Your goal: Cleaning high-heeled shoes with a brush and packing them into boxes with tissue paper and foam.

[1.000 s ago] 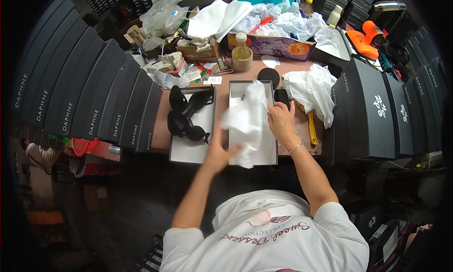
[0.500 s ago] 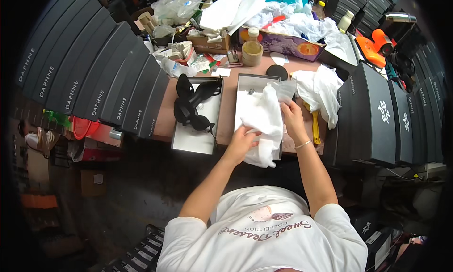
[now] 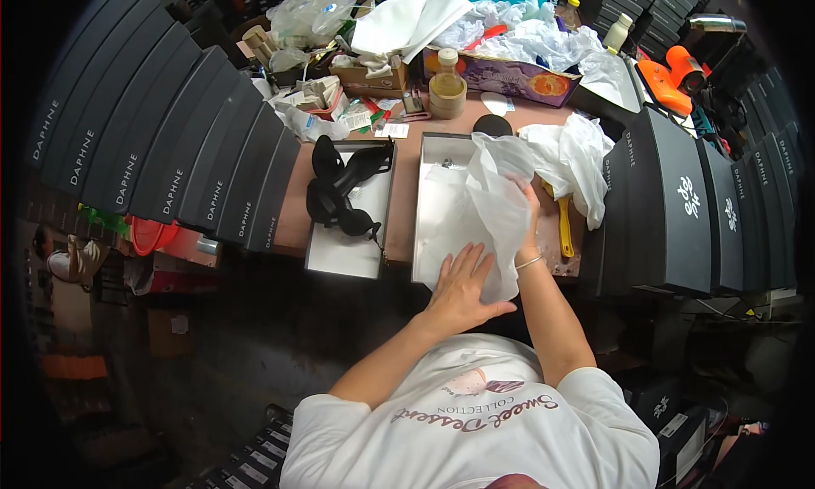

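Pinkish surface (image 3: 404, 171) carried an open box (image 3: 433, 152) and, just left, a shallow tray (image 3: 340, 260); white tissue (image 3: 486, 205) covered the box's right part, black shoes (image 3: 334, 193) lay in the tray. Left hand (image 3: 459, 292) rested on the tissue, grip wide; right hand (image 3: 531, 213) was at its right edge, fingertips hidden, grip couldn't be told.

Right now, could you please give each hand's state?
Left hand: open, fingers spread over white paper.
Right hand: partly behind the paper; grip cannot be told.
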Demonstrator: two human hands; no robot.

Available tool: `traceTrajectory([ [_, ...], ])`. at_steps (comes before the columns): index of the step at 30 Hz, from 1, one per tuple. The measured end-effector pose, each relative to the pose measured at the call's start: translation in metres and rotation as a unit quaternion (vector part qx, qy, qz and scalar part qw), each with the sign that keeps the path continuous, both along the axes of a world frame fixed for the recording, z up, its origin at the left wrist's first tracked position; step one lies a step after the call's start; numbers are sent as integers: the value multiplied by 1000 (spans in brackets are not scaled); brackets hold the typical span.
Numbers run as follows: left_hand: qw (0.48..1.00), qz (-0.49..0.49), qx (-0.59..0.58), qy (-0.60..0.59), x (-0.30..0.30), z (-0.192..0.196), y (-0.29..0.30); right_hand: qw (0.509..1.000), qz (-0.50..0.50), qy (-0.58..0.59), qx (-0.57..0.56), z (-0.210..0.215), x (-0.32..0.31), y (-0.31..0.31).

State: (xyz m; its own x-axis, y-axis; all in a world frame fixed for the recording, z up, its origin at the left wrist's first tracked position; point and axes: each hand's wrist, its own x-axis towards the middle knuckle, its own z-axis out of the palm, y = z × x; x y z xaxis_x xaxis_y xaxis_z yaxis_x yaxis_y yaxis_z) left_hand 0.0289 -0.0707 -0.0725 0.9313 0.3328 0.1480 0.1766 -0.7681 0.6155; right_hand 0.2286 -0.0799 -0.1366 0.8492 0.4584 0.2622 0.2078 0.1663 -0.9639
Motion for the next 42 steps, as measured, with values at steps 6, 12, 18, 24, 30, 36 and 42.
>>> traceTrajectory([
  [6, 765, 76, -639, -13, 13, -8, 60, 991, 15, 132, 10, 8, -5, -3],
  [12, 886, 111, -450, 5, 68, -33, 93, 994, 3, 111, -5, 13, -7, -1],
  [18, 984, 97, -77, -125, 62, -55, 95, 999, 13, 32, -31, 22, -4, 2],
  [24, 925, 226, -72, -298, 42, -20, 181, 979, 88, 47, -180, 36, 28, 3],
  [30, 911, 312, -159, -217, -17, 25, 268, 955, 155, 32, -253, 60, 64, -5],
  [36, 834, 377, 388, -104, -36, 83, 272, 932, 178, -19, -314, 103, 87, -12],
  [42, 974, -70, 208, -51, -3, 103, 68, 918, 185, 3, -352, 109, 80, -19],
])
